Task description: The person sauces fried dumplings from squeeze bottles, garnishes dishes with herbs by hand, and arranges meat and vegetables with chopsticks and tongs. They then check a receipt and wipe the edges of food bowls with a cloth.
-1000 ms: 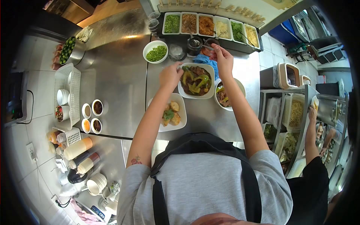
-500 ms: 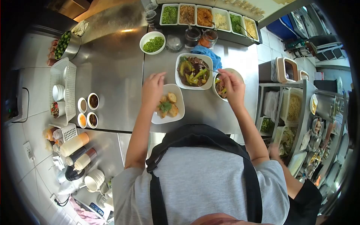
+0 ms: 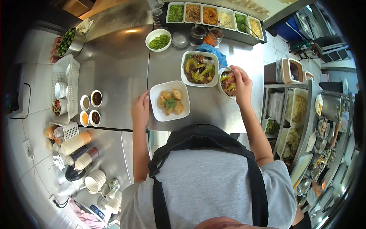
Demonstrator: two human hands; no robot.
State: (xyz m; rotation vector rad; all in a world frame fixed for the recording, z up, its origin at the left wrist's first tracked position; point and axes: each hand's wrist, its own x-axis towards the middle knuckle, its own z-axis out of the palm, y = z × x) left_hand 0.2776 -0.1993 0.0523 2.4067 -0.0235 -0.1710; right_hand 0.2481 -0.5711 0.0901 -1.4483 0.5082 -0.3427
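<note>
My right hand [image 3: 243, 84] pinches the handle of a thin metal utensil [image 3: 225, 67]. Its far end reaches over a white square bowl [image 3: 184, 78] of dark meat and green peppers; whether it is a spoon or a fork is unclear. Below that hand stands a round bowl [image 3: 221, 90] of meat and peppers, partly covered by the fingers. My left hand [image 3: 141, 110] rests near the left side of another white square bowl [image 3: 154, 109], fingers stretched out and holding nothing. That bowl contains golden-brown pieces topped with a green leaf.
Trays of toppings [image 3: 192, 13] line the back. In front are a bowl of chopped greens [image 3: 159, 41], two jars and a blue cloth [image 3: 213, 53]. Small sauce cups [image 3: 95, 117] and a white basket [image 3: 72, 87] stand left. Shelves [image 3: 284, 110] are at right.
My left hand has moved left and down, from over the edge of the golden-brown pieces' bowl to beside it. My right hand keeps the utensil and has shifted slightly.
</note>
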